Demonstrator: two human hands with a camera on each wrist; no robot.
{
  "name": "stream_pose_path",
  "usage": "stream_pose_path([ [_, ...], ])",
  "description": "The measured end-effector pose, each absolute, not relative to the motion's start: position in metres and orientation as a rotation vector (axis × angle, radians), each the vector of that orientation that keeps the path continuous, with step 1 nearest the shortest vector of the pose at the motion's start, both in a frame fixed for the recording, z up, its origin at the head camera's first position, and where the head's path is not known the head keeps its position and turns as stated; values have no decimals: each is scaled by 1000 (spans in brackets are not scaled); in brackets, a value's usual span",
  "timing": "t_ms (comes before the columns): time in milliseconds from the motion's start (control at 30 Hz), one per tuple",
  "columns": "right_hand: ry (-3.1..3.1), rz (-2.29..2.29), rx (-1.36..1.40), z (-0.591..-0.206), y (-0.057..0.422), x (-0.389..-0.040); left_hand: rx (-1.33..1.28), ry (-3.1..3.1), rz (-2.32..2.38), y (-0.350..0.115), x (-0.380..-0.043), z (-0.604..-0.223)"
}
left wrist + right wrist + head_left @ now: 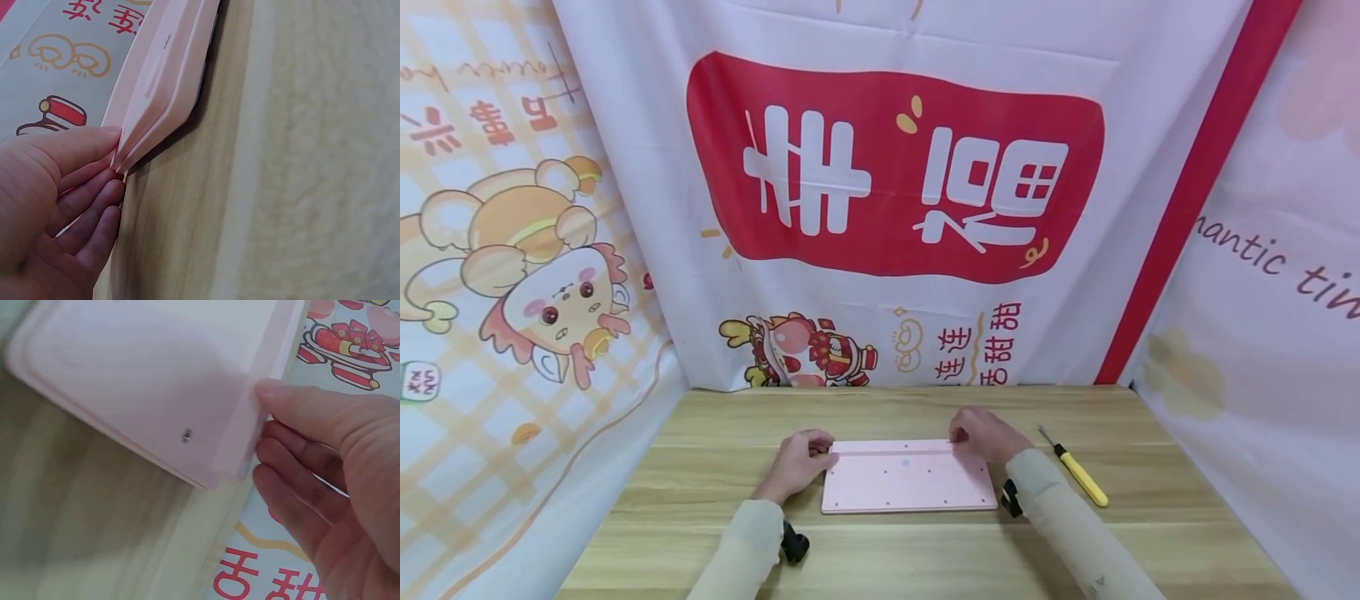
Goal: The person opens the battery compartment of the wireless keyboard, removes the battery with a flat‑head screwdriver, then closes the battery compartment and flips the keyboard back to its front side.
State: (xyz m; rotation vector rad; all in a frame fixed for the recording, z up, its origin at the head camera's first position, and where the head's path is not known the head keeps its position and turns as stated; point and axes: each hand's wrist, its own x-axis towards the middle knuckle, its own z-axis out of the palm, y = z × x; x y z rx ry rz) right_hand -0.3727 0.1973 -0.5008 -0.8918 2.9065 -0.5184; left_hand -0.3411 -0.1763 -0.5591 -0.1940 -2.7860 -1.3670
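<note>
A pink keyboard [910, 483] lies face down on the table, its flat underside dotted with several small screws or screw holes. At its far left corner my left hand [801, 461] pinches the edge, the thumb on the pink shell [164, 81] and the fingers under it in the left wrist view. My right hand [988, 435] pinches the far edge near the right corner; in the right wrist view its thumb presses on the raised strip along that edge. One small screw [186, 435] shows near this corner. The keyboard's key side is hidden.
A screwdriver [1078, 475] with a yellow and black handle lies to the right of the right forearm, its tip pointing away. The wooden table [715, 417] ends at a printed cloth [895, 292] behind, with more cloth on both sides.
</note>
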Motion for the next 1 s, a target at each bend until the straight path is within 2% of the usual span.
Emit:
stream_pose_path([
  [367,2781,-549,-743,-486,188,-383,-191,-2780,-1346,-179,-342,-562],
  [767,2742,-378,-534,-481,178,-398,-132,-2799,-1356,-177,-340,-559],
  [1000,2623,-487,-427,-482,181,-409,-148,-2788,-1367,-177,-340,-559],
])
